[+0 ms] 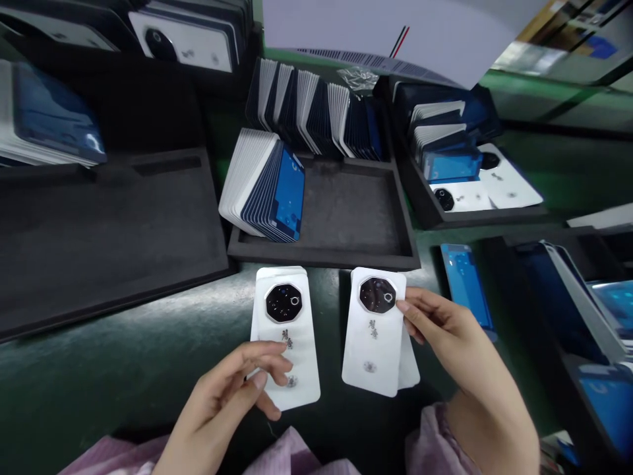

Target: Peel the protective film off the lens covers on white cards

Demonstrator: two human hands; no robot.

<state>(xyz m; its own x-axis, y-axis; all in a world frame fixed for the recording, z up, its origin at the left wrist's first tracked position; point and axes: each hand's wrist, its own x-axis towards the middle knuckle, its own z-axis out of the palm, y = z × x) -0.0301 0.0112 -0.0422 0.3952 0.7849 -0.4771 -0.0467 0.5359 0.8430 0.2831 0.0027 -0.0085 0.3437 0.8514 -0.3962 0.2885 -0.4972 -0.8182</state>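
Observation:
My right hand [435, 323] pinches the upper right edge of a white phone back cover [372, 343], with thumb on top and fingers beneath. The cover carries a black octagonal camera plate and lies over another white cover [409, 366], whose corner sticks out at lower right. To its left, a small pile of white phone back covers [301, 343] rests on the table, the top one showing the same black camera plate. My left hand [242, 379] hovers over or lightly touches that pile's lower left side, its fingers loosely apart and nothing gripped.
Ahead, a black foam tray [356, 204] holds rows of upright covers [267, 185], some with blue film. More black trays stand at left [123, 231] and right [420, 178]. A blue-filmed panel [467, 284] lies beside my right hand. A white printed sheet [390, 33] overhangs the back.

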